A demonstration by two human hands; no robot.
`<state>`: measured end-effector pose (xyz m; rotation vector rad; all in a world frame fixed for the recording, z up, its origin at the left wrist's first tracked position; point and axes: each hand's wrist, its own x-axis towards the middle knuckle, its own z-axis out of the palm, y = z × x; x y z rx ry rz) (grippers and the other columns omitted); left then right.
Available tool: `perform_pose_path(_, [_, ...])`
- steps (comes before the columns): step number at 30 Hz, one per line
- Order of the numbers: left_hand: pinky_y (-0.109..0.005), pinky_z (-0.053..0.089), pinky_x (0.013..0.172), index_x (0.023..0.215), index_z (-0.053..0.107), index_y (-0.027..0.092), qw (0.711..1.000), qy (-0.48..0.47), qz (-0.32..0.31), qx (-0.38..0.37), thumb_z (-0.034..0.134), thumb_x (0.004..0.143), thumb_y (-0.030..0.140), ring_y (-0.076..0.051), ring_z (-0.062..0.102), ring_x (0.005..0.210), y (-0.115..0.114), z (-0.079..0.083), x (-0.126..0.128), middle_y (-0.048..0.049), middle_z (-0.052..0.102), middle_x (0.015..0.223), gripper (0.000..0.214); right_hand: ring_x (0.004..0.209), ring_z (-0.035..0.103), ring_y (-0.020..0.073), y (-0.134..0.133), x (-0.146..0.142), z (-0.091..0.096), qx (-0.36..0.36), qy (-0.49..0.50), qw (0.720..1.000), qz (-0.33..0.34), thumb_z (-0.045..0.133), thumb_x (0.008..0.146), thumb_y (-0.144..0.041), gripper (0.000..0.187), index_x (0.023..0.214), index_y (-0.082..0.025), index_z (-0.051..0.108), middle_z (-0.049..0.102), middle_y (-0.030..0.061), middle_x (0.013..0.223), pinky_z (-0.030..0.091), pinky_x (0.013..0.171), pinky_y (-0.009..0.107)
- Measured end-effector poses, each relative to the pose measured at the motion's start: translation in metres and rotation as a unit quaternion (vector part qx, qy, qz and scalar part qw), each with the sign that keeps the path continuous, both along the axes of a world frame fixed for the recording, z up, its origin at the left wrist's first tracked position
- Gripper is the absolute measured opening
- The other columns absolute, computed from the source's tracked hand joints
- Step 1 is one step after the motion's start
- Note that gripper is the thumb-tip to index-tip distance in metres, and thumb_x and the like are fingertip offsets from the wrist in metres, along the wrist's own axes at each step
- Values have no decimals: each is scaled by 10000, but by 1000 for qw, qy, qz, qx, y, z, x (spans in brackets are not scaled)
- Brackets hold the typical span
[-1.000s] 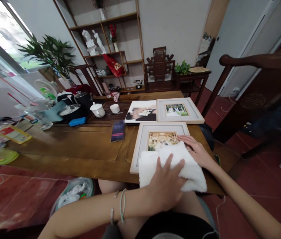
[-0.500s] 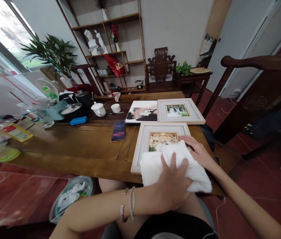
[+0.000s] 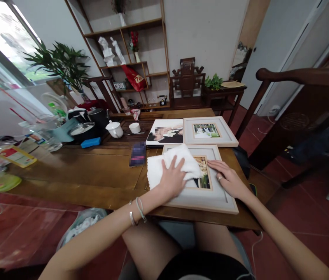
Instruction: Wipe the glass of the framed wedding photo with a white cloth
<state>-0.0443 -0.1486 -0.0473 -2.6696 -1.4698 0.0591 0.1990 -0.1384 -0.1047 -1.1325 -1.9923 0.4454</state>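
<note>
A pale wooden picture frame point(image 3: 211, 196) lies flat at the near right edge of the wooden table point(image 3: 94, 171). My left hand point(image 3: 172, 179) presses flat, fingers spread, on a white cloth point(image 3: 164, 163) covering the frame's upper left part. My right hand point(image 3: 228, 179) rests open on the frame's right side, a ring on one finger. Part of the photo point(image 3: 203, 177) shows between my hands.
A second framed photo point(image 3: 209, 131) and an unframed print point(image 3: 166, 132) lie just beyond. A phone point(image 3: 138, 154) sits left of them. Tea ware, pots and a white teapot point(image 3: 114, 129) crowd the far left. A dark wooden chair point(image 3: 301, 101) stands right; a bin point(image 3: 85, 225) sits below.
My left hand slid the white cloth from the frame's near edge up and left to its upper left corner. My right hand stayed on the frame's right side.
</note>
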Motion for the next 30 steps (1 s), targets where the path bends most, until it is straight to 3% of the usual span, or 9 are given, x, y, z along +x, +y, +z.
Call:
perform_pose_path(5, [-697, 231, 1038, 1310, 524, 229, 996, -86, -13, 28, 452, 922, 237, -364, 185, 1409, 47, 2, -6, -95, 279, 1531, 395, 1226, 532, 265, 1, 1, 0, 0, -3, 1000, 5, 441, 764, -103, 512, 1227, -226, 623, 627, 79, 1277, 391, 1068, 546])
perform_pose_path(12, [-702, 1, 1072, 1244, 570, 233, 969, -96, -227, 0, 490, 763, 40, -288, 95, 1443, 90, 3, 44, -62, 348, 1503, 524, 1226, 526, 274, -1, 0, 1, 9, -17, 1000, 0, 438, 757, -90, 496, 1195, -199, 643, 636, 97, 1250, 395, 1062, 539])
perform_pose_path(15, [-686, -2, 1083, 1240, 571, 223, 964, -54, -259, -1, 482, 729, 0, -267, 128, 1439, 94, 3, 60, -60, 334, 1513, 565, 1257, 497, 276, -2, -1, 4, 4, -17, 1000, -3, 434, 738, -68, 529, 1201, -220, 641, 613, 73, 1287, 386, 1071, 532])
perform_pose_path(19, [-685, 75, 1086, 1199, 596, 214, 975, -14, -222, -15, 484, 738, 1, -265, 199, 1419, 93, 5, 54, -61, 349, 1506, 520, 1235, 520, 266, 0, -1, 6, -12, -11, 1000, 0, 426, 728, -58, 539, 1184, -230, 654, 634, 63, 1257, 385, 1076, 527])
perform_pose_path(24, [-703, 105, 1075, 1142, 624, 237, 987, 13, -159, -20, 498, 739, 31, -277, 197, 1418, 86, 13, 16, -12, 332, 1516, 470, 1215, 544, 261, 1, 0, 3, -25, 7, 1000, -3, 426, 743, -81, 509, 1179, -208, 657, 643, 83, 1250, 389, 1075, 536])
perform_pose_path(30, [-748, 150, 1030, 1108, 648, 179, 998, 47, -33, -33, 496, 710, 36, -376, 241, 1385, 52, 23, -11, -96, 391, 1476, 450, 1224, 537, 259, 1, -1, 3, -26, 13, 1000, -4, 433, 745, -85, 513, 1187, -221, 653, 635, 73, 1267, 378, 1083, 549])
